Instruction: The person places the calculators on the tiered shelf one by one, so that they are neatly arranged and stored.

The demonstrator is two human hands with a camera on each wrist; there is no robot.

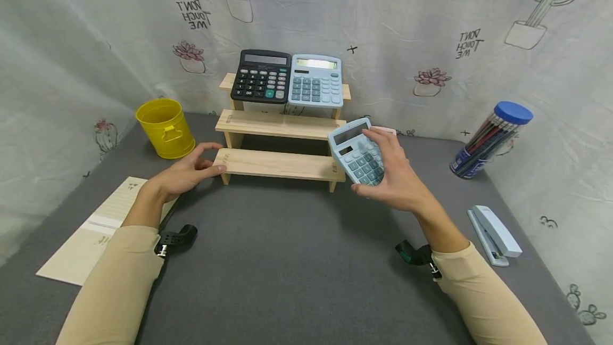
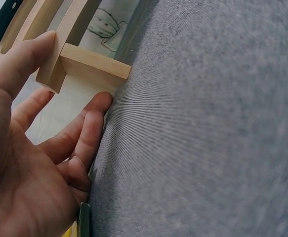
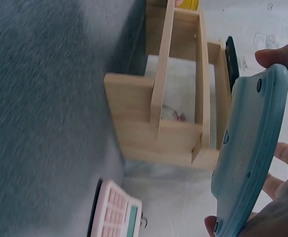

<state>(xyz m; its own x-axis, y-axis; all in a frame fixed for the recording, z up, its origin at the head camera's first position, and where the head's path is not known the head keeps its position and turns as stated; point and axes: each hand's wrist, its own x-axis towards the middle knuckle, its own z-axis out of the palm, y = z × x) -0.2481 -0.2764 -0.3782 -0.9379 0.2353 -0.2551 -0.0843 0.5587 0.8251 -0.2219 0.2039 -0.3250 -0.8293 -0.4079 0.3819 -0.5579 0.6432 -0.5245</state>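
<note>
My right hand (image 1: 396, 177) grips a light-blue calculator (image 1: 360, 161) by its edges, thumb at the lower edge and fingers at the upper edge. It is tilted, in the air by the right end of a three-tier wooden stand (image 1: 280, 164). The right wrist view shows the underside of this calculator (image 3: 250, 143). At the stand's left end, my left hand (image 1: 184, 175) pinches the lowest board, thumb at its front corner and index finger behind. On the top tier a black calculator (image 1: 261, 77) and another light-blue calculator (image 1: 315, 81) lean side by side.
A pink calculator (image 3: 115, 213) stands beyond the stand's right end, mostly behind my right hand in the head view. Left are a yellow bucket (image 1: 165, 129) and an open notebook (image 1: 79, 252). Right are a blue-lidded pencil tub (image 1: 490, 140) and a light-blue stapler (image 1: 495, 233).
</note>
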